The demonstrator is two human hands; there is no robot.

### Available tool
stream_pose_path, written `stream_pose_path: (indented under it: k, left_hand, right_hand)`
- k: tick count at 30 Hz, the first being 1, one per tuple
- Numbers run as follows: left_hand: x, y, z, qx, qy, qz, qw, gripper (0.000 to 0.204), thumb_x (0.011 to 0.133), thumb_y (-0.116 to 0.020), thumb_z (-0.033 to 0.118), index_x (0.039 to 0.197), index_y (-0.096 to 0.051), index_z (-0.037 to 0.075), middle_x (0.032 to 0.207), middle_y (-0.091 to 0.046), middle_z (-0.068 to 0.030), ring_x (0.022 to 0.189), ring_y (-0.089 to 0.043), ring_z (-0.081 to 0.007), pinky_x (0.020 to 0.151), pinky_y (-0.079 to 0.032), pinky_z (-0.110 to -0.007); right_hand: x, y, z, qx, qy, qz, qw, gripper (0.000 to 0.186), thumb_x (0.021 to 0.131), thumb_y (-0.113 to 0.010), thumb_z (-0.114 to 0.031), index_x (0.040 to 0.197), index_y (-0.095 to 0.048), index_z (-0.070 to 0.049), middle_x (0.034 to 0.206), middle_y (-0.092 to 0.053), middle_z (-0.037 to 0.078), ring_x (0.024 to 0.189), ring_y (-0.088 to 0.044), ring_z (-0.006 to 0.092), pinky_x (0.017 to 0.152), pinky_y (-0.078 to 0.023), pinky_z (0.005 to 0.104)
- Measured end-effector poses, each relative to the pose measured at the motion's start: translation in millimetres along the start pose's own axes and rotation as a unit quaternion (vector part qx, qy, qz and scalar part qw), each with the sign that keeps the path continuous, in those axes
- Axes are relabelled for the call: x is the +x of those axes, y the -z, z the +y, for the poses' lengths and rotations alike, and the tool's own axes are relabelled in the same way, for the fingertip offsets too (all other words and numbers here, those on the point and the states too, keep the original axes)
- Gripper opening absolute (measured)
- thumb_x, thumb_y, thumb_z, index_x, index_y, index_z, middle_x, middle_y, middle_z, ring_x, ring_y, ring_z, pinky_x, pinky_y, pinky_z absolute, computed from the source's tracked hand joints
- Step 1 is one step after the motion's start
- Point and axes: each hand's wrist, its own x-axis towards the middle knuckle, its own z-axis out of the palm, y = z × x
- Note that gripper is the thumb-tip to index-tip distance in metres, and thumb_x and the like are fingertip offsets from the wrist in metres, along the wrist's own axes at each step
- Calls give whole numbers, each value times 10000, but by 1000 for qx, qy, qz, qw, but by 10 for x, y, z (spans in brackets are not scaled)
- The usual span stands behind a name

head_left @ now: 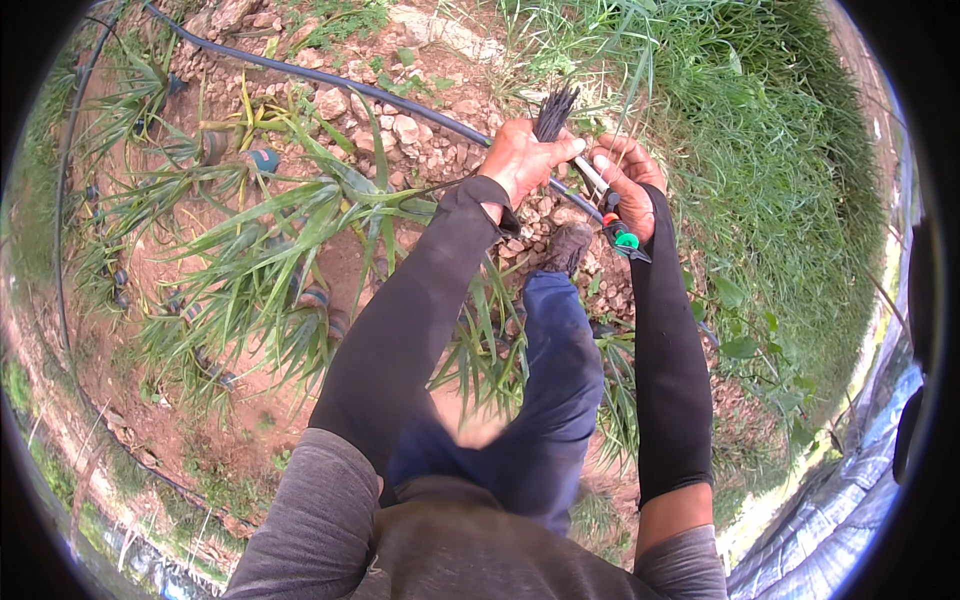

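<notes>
Head view, ground: bare reddish soil (150, 400) scattered with pale stones, out in the open air, no floor and no walls.
Head view, plants: spiky long-leaved plants (290, 230) stand in a row on the person's left; thick green grass (760, 150) fills the right side.
Head view, hose: a black irrigation hose (330, 82) runs across the stones from the upper left toward the hands and passes beneath them.
Head view, edge: a grey plastic sheet (850, 500) lies along the lower right rim.
Head view, body: the person looks straight down over a blue trouser leg (555, 380) and a dusty shoe (568, 247) planted on the stones.
Left hand: the left hand (520, 160), in a long black sleeve, has its grip closed round a bundle of thin black tubes (553, 112), whose ends fan out above the fist.
Right hand: the right hand (630, 178) sits just beside the left, its grip closed on a small tool (620, 232) with a green and red part that hangs below the palm.
White stem: a slim white stem (588, 172) bridges the gap between the two hands.
Bundle against grips: the bundle rises out of the left fist, just left of the right fingertips; I cannot tell whether they touch.
</notes>
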Motion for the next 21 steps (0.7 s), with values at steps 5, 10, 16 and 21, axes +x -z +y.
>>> stream_pose_path:
  k: [5,10,16,21]
  left_hand:
    - [-36,57,-75,-10,-23,-23,999,289,796,-744,275,946,-645,49,596,-503,42,462,-414,-51,423,-310,-222]
    - [-68,150,-304,-19,-107,-46,993,228,838,-687,144,1028,-647,24,802,-635,-1,618,-527,-47,543,-422,-207]
    - [-47,32,-471,96,-269,20,958,295,761,-714,44,1047,-657,4,976,-655,-76,858,-639,-152,751,-517,-280]
    - [-65,-20,-416,164,-314,36,934,312,726,-720,-29,1030,-660,4,987,-657,-67,883,-610,-116,766,-500,-264]
  right_hand:
    - [-93,97,129,62,2,-3,998,314,824,-671,-6,1121,-570,-11,1067,-614,97,948,-611,187,809,-522,297]
    - [-118,8,127,51,-34,14,998,230,848,-672,-53,1054,-597,17,993,-639,112,889,-635,172,774,-537,270]
    - [-39,-82,31,-121,144,8,982,136,824,-700,-81,947,-658,-41,1054,-629,72,985,-588,180,851,-479,305]
    - [22,-76,-122,-232,228,-47,944,81,837,-654,-9,918,-649,-11,1095,-613,92,1017,-574,161,881,-467,292]
